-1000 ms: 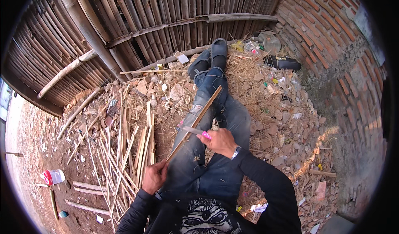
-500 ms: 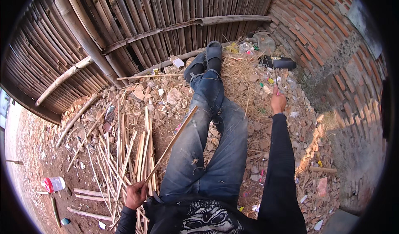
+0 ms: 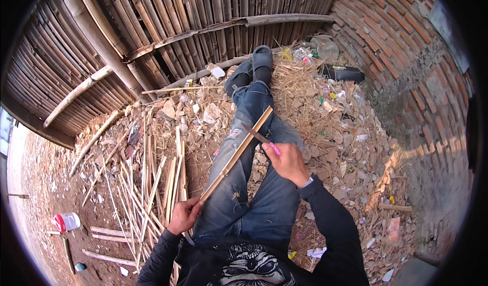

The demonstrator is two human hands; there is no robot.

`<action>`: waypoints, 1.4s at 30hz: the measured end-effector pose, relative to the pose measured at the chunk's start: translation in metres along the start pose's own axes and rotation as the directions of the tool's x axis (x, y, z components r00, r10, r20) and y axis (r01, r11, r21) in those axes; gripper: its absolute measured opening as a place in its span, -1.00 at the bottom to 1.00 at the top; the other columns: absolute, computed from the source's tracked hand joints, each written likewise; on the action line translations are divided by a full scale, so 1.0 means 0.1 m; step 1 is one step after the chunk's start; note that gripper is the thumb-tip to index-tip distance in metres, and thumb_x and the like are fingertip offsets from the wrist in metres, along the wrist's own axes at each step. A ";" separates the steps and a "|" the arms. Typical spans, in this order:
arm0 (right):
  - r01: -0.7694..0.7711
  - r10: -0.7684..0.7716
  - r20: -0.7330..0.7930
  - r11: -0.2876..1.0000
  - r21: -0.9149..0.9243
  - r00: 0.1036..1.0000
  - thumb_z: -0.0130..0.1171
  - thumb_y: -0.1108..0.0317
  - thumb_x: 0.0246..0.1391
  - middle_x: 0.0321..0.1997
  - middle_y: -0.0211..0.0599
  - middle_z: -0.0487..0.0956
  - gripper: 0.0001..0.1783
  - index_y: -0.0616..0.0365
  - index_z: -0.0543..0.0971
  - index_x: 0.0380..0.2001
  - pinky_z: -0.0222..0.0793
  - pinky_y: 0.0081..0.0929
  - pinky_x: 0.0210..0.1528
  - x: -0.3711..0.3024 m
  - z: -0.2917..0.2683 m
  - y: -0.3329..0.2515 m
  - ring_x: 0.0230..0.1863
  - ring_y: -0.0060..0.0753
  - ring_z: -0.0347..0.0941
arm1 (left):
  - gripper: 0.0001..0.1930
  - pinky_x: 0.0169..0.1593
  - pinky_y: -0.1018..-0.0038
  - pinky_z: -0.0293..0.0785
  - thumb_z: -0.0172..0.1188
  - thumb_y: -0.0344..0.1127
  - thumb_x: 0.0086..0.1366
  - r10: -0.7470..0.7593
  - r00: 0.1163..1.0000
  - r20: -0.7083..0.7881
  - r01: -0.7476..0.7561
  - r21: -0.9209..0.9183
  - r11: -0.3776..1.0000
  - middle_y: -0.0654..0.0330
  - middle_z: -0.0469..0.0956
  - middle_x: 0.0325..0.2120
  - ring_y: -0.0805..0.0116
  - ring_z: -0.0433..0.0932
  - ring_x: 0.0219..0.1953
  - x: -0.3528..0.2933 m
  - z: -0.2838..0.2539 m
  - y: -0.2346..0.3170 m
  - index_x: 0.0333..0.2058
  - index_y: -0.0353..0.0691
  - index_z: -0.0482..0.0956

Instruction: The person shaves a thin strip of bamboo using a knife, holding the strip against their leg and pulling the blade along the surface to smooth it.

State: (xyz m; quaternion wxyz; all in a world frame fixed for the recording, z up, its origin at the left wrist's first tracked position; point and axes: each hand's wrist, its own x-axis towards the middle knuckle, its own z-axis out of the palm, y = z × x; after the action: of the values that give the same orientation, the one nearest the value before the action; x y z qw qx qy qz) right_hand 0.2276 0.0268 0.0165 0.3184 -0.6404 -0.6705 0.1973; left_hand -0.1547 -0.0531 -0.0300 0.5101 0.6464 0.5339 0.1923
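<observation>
My left hand [image 3: 184, 216] is closed around the lower end of a split bamboo strip [image 3: 235, 159], which slants up and to the right across my jeans. In my right hand [image 3: 288, 163] is a knife [image 3: 255, 133] with a pink handle, gripped in a closed fist. Its dark blade points up and left and lies at the strip's upper part; whether it touches the strip I cannot tell. Left of my legs, beside the left hand, lies a loose pile of bamboo strips [image 3: 148, 189]. My legs stretch out ahead, ankles crossed, in dark sandals [image 3: 262, 57].
A bamboo wall [image 3: 203, 11] with thick poles closes off the far side, a brick wall [image 3: 406, 47] the right. Stones, straw and litter cover the ground around my legs. A dark case-like object [image 3: 341, 73] lies near the far right corner; a red-and-white container [image 3: 66, 222] sits far left.
My right hand has swung in from the far right, bringing the knife to the bamboo strip. The left hand and the strip have shifted rightward, over my legs.
</observation>
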 end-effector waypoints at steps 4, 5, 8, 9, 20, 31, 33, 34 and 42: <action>0.069 -0.056 0.156 0.995 -0.078 0.986 0.10 -0.23 0.38 -0.65 0.08 0.57 -0.28 0.19 0.66 -0.63 0.50 0.10 -0.43 -0.32 0.53 -0.23 -0.54 0.22 0.58 | -0.70 -0.38 0.41 0.46 0.17 -0.23 0.56 0.023 0.999 -0.038 -0.024 -0.003 1.000 0.20 0.54 -0.63 0.47 0.49 -0.55 0.12 0.13 0.04 -0.23 -0.39 0.67; 0.075 -0.057 0.172 0.992 -0.098 0.983 0.09 -0.24 0.38 -0.65 0.07 0.58 -0.27 0.19 0.67 -0.62 0.51 0.10 -0.42 -0.36 0.65 -0.21 -0.55 0.21 0.59 | -0.70 -0.38 0.41 0.46 0.17 -0.23 0.56 0.027 0.999 -0.039 -0.027 0.002 1.000 0.20 0.54 -0.63 0.47 0.49 -0.55 0.10 0.13 0.03 -0.23 -0.39 0.67; 0.089 -0.068 0.208 0.992 -0.094 0.976 0.08 -0.27 0.37 -0.65 0.05 0.59 -0.27 0.17 0.68 -0.59 0.53 0.09 -0.42 -0.39 0.79 -0.16 -0.54 0.21 0.60 | -0.73 -0.44 0.36 0.46 0.24 -0.25 0.50 0.071 0.989 -0.129 -0.059 0.093 0.994 0.06 0.57 -0.64 0.35 0.56 -0.60 0.04 0.15 -0.02 -0.16 -0.41 0.71; 0.090 -0.069 0.209 0.992 -0.093 0.975 0.08 -0.27 0.37 -0.65 0.05 0.59 -0.27 0.17 0.68 -0.59 0.53 0.09 -0.42 -0.35 0.79 -0.10 -0.54 0.21 0.60 | -0.73 -0.44 0.36 0.46 0.24 -0.25 0.50 0.070 0.989 -0.130 -0.058 0.092 0.994 0.06 0.57 -0.64 0.35 0.56 -0.60 0.00 0.15 -0.04 -0.16 -0.41 0.71; -0.441 0.380 -0.385 0.894 -0.081 0.841 0.07 -0.25 0.39 -0.60 0.17 0.55 -0.25 0.26 0.62 -0.57 0.35 0.07 -0.42 0.46 -0.06 1.30 -0.51 0.29 0.53 | -0.83 -0.49 0.37 0.41 0.30 -0.46 0.39 0.186 0.967 -0.172 -0.150 0.204 0.967 -0.02 0.55 -0.65 0.36 0.56 -0.63 -0.51 -0.02 0.00 -0.15 -0.47 0.73; 0.106 -0.099 0.151 0.994 -0.038 0.984 0.16 -0.25 0.34 -0.64 0.10 0.56 -0.30 0.16 0.61 -0.64 0.42 0.08 -0.47 -0.22 0.51 -0.13 -0.53 0.23 0.57 | -0.84 -0.45 0.31 0.47 0.26 -0.40 0.43 0.166 0.931 -0.326 -0.105 0.195 0.975 -0.08 0.60 -0.59 0.22 0.64 -0.57 -0.21 0.12 -0.05 -0.20 -0.39 0.73; 0.103 -0.088 0.213 0.993 -0.058 0.973 0.17 -0.22 0.34 -0.68 0.10 0.53 -0.28 0.18 0.58 -0.68 0.43 0.13 -0.44 -0.37 0.74 -0.24 -0.55 0.29 0.53 | -0.83 -0.44 0.27 0.49 0.29 -0.40 0.40 0.212 0.923 -0.321 -0.146 0.218 0.965 -0.13 0.62 -0.54 0.07 0.65 -0.55 -0.07 0.14 -0.11 -0.14 -0.38 0.73; 0.092 -0.073 0.199 0.992 -0.087 0.977 0.13 -0.27 0.34 -0.65 0.10 0.56 -0.27 0.17 0.62 -0.65 0.48 0.13 -0.42 -0.36 0.78 -0.22 -0.53 0.28 0.56 | -0.82 -0.44 0.24 0.50 0.29 -0.41 0.40 0.256 0.912 -0.320 -0.166 0.283 0.945 -0.14 0.62 -0.53 0.01 0.65 -0.55 -0.03 0.14 -0.09 -0.12 -0.38 0.73; -0.463 0.403 -0.385 0.883 -0.074 0.830 0.02 -0.33 0.38 -0.62 0.19 0.56 -0.15 0.28 0.64 -0.64 0.37 0.08 -0.43 0.39 0.04 1.19 -0.50 0.29 0.57 | -0.80 -0.49 0.14 0.45 0.32 -0.44 0.34 0.339 0.881 -0.331 -0.153 0.478 0.865 -0.03 0.53 -0.60 -0.07 0.60 -0.57 -0.42 0.01 -0.35 -0.08 -0.23 0.75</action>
State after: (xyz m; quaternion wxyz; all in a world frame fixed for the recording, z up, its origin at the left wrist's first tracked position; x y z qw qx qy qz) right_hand 0.3129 0.0775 -0.0592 0.3283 -0.8248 -0.4518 0.0884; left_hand -0.1857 -0.0938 -0.0485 0.2004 0.7544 0.5678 0.2614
